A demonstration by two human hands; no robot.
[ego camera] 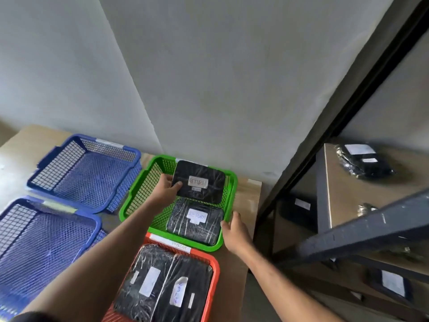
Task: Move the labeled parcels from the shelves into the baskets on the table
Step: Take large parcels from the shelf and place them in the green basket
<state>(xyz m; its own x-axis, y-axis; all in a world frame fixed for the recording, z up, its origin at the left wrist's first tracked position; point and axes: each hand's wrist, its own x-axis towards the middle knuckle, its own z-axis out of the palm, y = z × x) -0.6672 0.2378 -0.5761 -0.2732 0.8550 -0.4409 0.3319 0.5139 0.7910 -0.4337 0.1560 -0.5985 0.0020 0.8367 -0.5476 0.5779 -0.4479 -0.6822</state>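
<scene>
Parcel going into the green basket

The left hand [166, 188] is gripping a flat black plastic-wrapped parcel [199, 182] by its left edge, thumb on top, holding it tilted over the far half of the green basket [137, 198]; its white label is reading "RETURN". A second wrapped parcel [195, 223] is lying flat in the near half. The right hand [233, 231] is resting with relaxed fingers against the basket's right rim. The orange basket [214, 275] is holding two labelled parcels; two blue mesh baskets [86, 168] are sitting alongside. More parcels are lying on the shelves [364, 163].
</scene>
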